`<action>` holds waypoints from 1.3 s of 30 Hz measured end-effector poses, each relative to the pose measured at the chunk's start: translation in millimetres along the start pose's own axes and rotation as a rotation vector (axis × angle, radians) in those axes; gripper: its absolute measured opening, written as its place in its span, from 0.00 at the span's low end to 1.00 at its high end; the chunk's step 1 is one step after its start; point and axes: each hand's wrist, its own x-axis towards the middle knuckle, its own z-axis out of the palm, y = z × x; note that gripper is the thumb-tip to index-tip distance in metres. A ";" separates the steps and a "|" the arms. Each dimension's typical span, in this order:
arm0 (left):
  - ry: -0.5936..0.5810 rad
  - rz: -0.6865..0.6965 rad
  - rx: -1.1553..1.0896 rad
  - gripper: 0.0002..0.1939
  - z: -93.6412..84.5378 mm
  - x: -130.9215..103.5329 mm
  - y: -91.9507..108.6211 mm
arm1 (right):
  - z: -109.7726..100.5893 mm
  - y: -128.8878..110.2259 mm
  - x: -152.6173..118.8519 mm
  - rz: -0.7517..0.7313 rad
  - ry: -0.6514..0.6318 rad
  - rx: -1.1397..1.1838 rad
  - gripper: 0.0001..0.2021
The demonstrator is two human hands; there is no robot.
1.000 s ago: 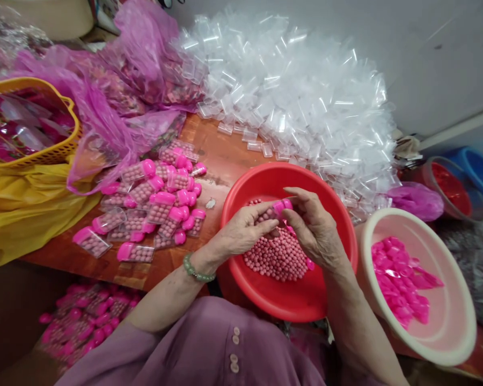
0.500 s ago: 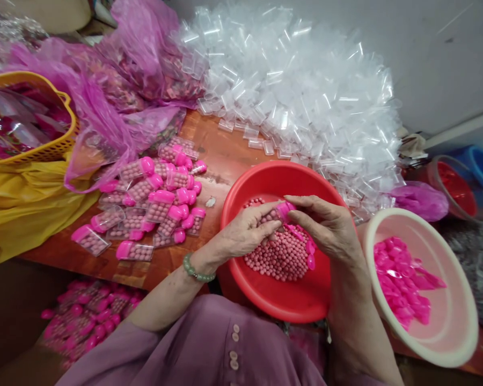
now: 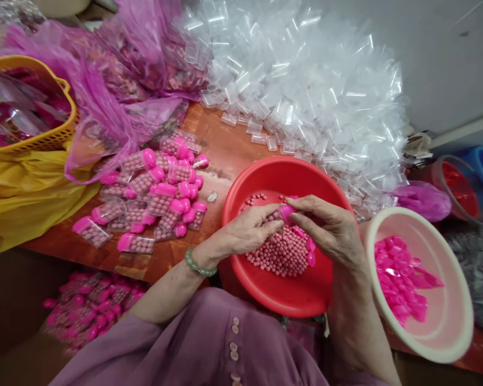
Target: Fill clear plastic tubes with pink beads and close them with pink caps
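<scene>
Over a red basin [image 3: 261,292] my left hand [image 3: 247,230] is closed around a small clear container [image 3: 272,216] filled with pink beads. My right hand [image 3: 326,222] pinches its bright pink cap [image 3: 285,213] between thumb and fingers. The cap sits on the container's right end; whether it is fully seated cannot be made out. Beneath both hands lies a heap of loose pink beads [image 3: 279,254], with some pink caps [image 3: 311,252] at its right side. A pile of capped, bead-filled containers [image 3: 159,206] rests on the table left of the basin.
Clear containers [image 3: 306,80] form a large heap at the back. A cream basin [image 3: 454,332] of pink caps stands at right. At left are a yellow basket [image 3: 64,128] and purple plastic bags [image 3: 104,118]. More filled containers [image 3: 92,308] lie below the table edge.
The view has shifted slightly. Both hands stay over the red basin on the same container and cap, with only slight finger movement.
</scene>
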 end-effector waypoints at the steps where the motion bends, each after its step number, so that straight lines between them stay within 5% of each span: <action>1: 0.017 0.040 0.055 0.18 0.4 -0.6 -0.3 | 1.7 0.1 -0.8 -0.009 0.009 -0.001 0.14; 5: 0.040 0.066 0.099 0.20 -0.1 -0.5 -2.8 | 10.2 1.2 -4.5 0.006 0.134 0.034 0.14; 12: 0.040 -0.154 -0.495 0.23 -4.6 4.3 -9.7 | 15.5 -3.3 -4.3 -0.033 0.186 -0.001 0.15; 17: 0.026 -0.205 -0.701 0.20 -6.7 3.1 -8.8 | 14.0 -2.4 -1.8 -0.113 0.182 0.011 0.20; 29: 0.071 -0.217 -0.720 0.20 -4.7 6.7 -3.4 | 11.7 -1.4 1.8 -0.267 0.099 -0.275 0.20; 35: 0.120 -0.166 -0.747 0.18 -3.0 9.3 -1.0 | 34.4 -1.4 -4.0 -0.290 0.098 -0.692 0.45; 39: 0.108 -0.150 -0.686 0.17 -3.5 9.3 -3.1 | 48.8 0.1 -4.2 -0.298 0.196 -0.875 0.47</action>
